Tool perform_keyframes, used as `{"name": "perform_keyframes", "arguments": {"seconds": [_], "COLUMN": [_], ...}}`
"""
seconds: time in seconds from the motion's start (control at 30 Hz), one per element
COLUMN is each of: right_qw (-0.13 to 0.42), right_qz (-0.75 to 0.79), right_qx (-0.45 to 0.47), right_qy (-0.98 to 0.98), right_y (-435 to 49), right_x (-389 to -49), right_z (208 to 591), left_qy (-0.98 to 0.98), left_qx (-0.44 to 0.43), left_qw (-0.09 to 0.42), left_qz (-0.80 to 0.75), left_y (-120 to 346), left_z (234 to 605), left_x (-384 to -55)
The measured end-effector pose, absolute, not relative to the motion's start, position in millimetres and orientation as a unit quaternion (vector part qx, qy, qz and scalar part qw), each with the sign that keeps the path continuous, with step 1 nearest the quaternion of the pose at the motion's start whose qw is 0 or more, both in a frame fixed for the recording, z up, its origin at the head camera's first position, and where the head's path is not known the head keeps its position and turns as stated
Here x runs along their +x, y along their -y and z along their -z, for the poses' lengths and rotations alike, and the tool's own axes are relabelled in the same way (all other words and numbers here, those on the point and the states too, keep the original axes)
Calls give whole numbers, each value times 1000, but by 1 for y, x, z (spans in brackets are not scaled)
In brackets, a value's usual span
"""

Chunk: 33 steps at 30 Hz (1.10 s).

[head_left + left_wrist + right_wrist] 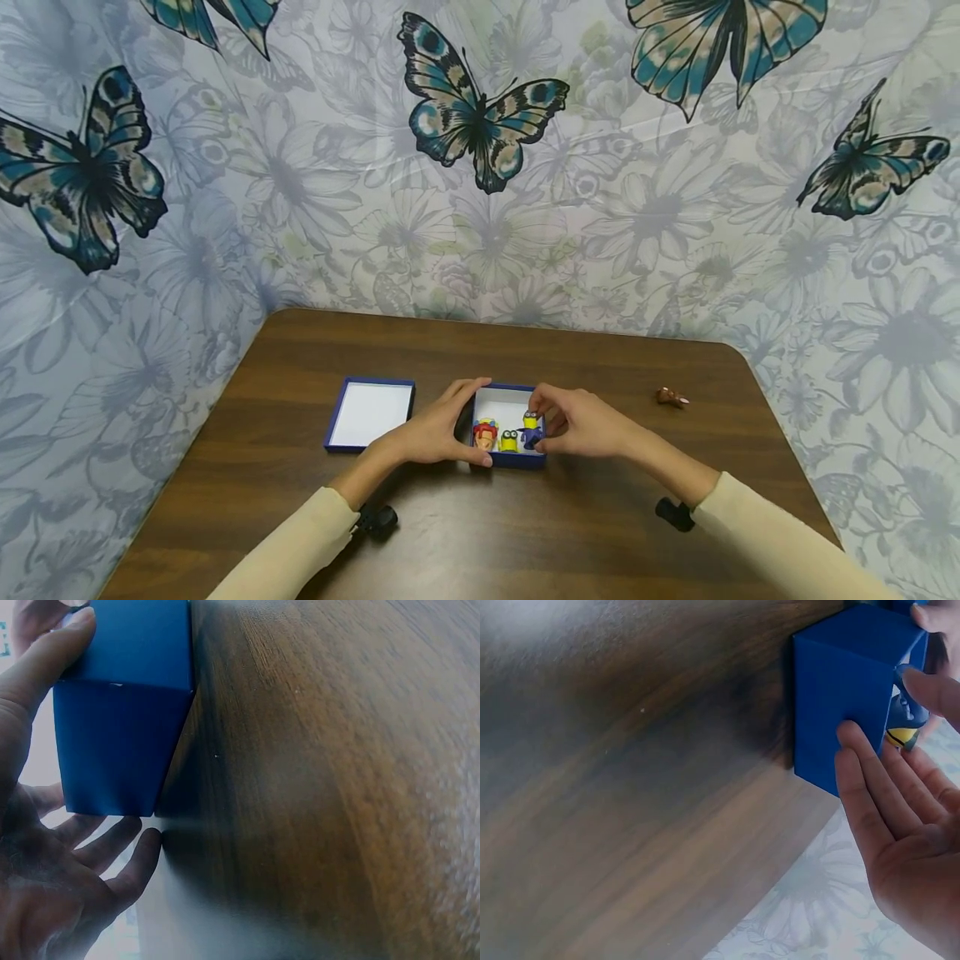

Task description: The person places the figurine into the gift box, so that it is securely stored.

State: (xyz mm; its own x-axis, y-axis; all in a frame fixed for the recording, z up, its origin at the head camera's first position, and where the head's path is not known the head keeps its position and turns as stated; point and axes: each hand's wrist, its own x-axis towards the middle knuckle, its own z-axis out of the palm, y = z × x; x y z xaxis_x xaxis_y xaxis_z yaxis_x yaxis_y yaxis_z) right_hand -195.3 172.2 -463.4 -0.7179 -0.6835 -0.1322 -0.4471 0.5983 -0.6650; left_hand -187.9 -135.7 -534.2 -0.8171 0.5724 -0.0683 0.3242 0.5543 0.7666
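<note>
A blue box (519, 461) with a white inside stands on the table. Inside it, from left to right, are a red-and-tan toy figurine (485, 435), a small yellow minion figurine (509, 441) and a yellow-and-blue minion figurine (532, 432). My left hand (438, 429) grips the box's left side, thumb at the front corner and fingers toward the back. At the right side, my right hand (581, 421) pinches the yellow-and-blue figurine (904, 712), partly hidden by the fingers in the right wrist view. Two of its fingers touch the box's outer wall (836, 697).
Left of the box lies a blue-edged lid (372, 414), white side up. A small brown figurine (671, 397) lies on the right part of the wooden table (480, 533). Behind the table hangs a butterfly-patterned cloth (495, 242).
</note>
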Motion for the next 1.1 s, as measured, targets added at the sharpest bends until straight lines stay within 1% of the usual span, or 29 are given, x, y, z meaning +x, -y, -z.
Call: {"name": "perform_keyframes", "arguments": {"seconds": [0.73, 1.1], "right_qw": [229, 267], "right_qz": [205, 154], "right_qx": [-337, -299], "right_qy": [-890, -903], "right_y": [-152, -136], "right_x": [-208, -212], "right_z": [455, 445], "left_qy": [-872, -868], "left_qx": [256, 259], "left_qw": [153, 153], "left_qz": [-389, -395], "left_y": [137, 135], "left_z": [534, 532], "left_x": [-188, -186]}}
